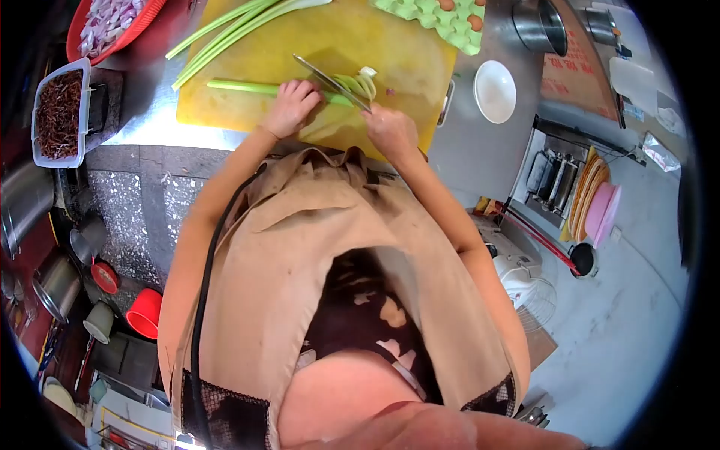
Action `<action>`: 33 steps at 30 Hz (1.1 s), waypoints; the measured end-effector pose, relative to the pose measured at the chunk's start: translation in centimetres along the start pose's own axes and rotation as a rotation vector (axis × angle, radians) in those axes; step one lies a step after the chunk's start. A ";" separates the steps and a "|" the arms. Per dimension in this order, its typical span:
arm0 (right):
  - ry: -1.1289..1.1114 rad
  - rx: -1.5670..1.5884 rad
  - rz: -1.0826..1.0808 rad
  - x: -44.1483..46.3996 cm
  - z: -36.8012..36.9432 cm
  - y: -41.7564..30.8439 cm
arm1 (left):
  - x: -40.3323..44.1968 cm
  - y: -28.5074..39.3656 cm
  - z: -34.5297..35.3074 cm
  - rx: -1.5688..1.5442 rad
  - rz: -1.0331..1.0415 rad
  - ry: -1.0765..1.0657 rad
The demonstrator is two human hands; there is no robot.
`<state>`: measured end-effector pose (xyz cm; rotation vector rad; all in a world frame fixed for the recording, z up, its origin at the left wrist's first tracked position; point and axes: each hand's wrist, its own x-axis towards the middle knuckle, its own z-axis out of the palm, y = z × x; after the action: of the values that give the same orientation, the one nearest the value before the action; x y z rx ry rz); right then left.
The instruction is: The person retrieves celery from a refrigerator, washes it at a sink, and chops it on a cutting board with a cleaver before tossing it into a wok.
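The right hand (pixel 391 133) grips a knife (pixel 330 81), its blade slanting forward-left; the left hand (pixel 296 107), fingers bent, holds a green stalk (pixel 244 87) that extends leftward from beneath it. Cut pieces (pixel 352 84) lie just ahead of the right hand, on a yellow cutting board (pixel 420 71).

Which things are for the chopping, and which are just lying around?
Part of the chopping:
knife, in the right hand
green stalk, under the left hand
yellow board
other stalks, probably

Seemingly just lying around:
green egg carton
white bowl
red basket
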<state>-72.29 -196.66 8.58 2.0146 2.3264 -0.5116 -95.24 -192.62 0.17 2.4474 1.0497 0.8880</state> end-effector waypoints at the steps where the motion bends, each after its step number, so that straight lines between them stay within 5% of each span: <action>1: 0.049 -0.018 -0.048 -0.1 0.1 -0.1 | 0.4 -0.2 -0.2 -0.008 0.065 -0.054; 15: 0.124 0.047 -0.144 1.4 0.4 -0.2 | 0.9 -1.7 -0.2 -0.041 0.189 -0.158; 21: -0.109 -0.014 -0.066 1.5 -1.3 -0.1 | 0.3 -1.1 -0.5 -0.006 0.151 -0.135; 24: 0.118 0.080 -0.147 3.2 1.4 -0.1 | 0.6 -1.2 -0.7 -0.021 0.144 -0.128; 26: -0.109 0.078 -0.120 3.4 -0.9 -0.6 | 0.2 -1.1 -0.9 -0.042 0.157 -0.126; 30: -0.189 0.064 -0.035 2.8 -1.5 -0.9 | -0.2 -1.7 -0.2 -0.033 0.180 -0.106; 33: 0.014 0.170 -0.083 4.0 1.2 -1.2 | 0.2 -1.7 -0.5 -0.015 0.188 -0.076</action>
<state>-74.36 -193.25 6.85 2.0007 2.4608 -0.7259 -96.33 -191.24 -0.29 2.5774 0.7937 0.8475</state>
